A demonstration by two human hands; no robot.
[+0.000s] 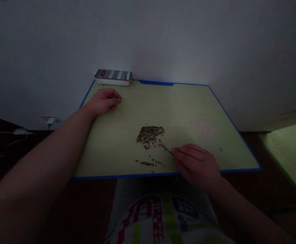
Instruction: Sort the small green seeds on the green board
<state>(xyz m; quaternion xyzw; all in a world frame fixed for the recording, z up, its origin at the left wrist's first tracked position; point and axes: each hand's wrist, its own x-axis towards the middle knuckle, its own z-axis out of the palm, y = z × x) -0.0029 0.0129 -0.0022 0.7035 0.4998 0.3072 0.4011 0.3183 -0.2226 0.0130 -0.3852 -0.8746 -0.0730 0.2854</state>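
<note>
My right hand (195, 164) pinches a slim, tweezer-like tool (167, 148), whose tip reaches the right edge of a pile of small green beans (149, 134), possibly mung beans. A few pale grains show among the beans. Below that pile lies a thin scatter of more green beans (148, 164), close to the table's front edge. To the right is a flat heap of pale grains (204, 128), like rice. My left hand (106, 100) rests at the left of the table with loosely curled fingers; nothing shows in it.
The pale yellow-green table (160, 105) has a blue rim and stands against a grey wall. A white case with a dark striped top (113, 77) sits at its back left corner. One small brown sliver (220, 149) lies at the right. Cables and a plug (23, 131) are at the floor's left.
</note>
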